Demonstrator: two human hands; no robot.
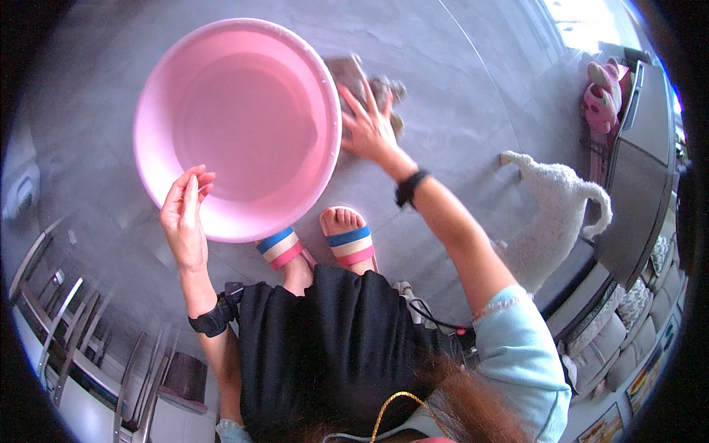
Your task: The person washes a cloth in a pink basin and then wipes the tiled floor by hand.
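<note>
A large pink plastic basin (243, 122) rests on the floor before me, with what looks like water inside. My left hand (188, 216) is at its near left rim, thumb against the bent fingers; I see nothing held between them. Beyond the basin's right side, my right hand (368, 124) has its fingers spread over a blurred grey-brown soft thing (346, 69), perhaps a plush toy. That thing is partly hidden by the hand and the basin; whether the palm presses on it, I cannot tell.
A white curly-haired dog (545, 216) stands at my right on the grey floor (443, 99). Past it are a pink plush toy (602, 99), a grey cabinet (637, 160) and a cushioned sofa (598, 349). Metal-framed chairs (72, 338) line the lower left. My sandalled feet (349, 235) are close to the basin.
</note>
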